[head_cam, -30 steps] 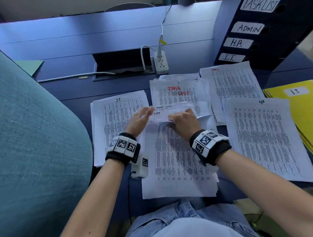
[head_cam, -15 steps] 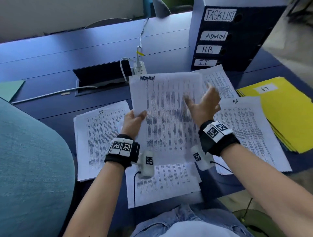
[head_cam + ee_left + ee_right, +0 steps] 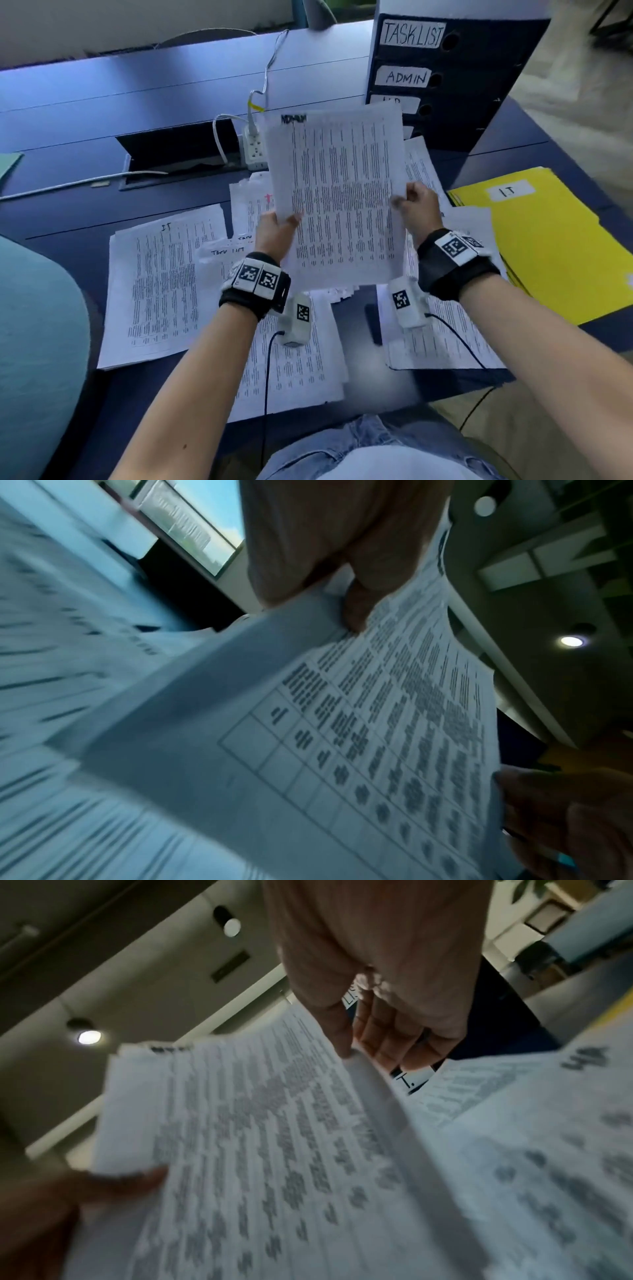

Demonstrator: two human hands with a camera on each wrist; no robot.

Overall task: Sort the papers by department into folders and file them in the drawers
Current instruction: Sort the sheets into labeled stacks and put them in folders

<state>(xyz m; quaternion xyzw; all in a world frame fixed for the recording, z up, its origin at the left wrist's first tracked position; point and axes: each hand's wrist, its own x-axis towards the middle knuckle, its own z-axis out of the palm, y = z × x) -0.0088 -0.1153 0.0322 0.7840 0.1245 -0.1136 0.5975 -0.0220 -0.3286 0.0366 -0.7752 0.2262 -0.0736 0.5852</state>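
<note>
Left hand (image 3: 275,230): pinching the ADMIN stack (image 3: 337,198) at its 8 o'clock edge.
Right hand (image 3: 416,205): gripping the 3 o'clock edge.
ADMIN stack: lifted off the desk (image 3: 102,102), tilted.
Drawers (image 3: 445,78): 1 o'clock.
IT folder (image 3: 548,246): 3 o'clock.

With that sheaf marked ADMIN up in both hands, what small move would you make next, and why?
Probably square the ADMIN papers on edge against the desk. The left hand and right hand pinch opposite edges, the sheets look uneven at the bottom, and only a yellow folder marked IT lies in view.
</note>
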